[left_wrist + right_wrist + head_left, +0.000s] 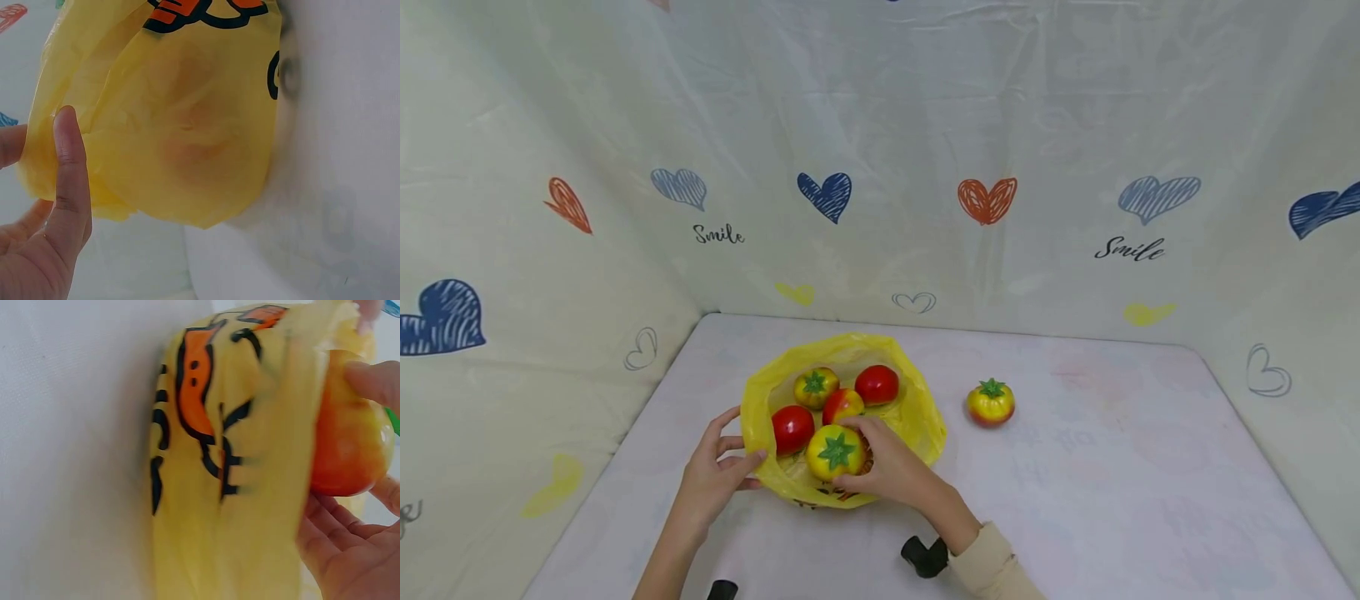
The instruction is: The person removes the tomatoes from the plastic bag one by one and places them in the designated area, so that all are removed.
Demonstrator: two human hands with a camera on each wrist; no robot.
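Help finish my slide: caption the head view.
The right hand holds a round, green-topped yellow-red tomato at the mouth of a yellow plastic bag held by the left hand.

Lit softly, somewhat dim. Small glints on red fruits point(877, 385); faint sheen on far sheet point(910, 108); soft shadow beside yellow bag point(187, 125); blur along rim point(305, 425), right wrist view.

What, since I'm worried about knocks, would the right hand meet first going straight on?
Past the held fruit, probably the left red fruit in the bag; relative height is unclear, though.
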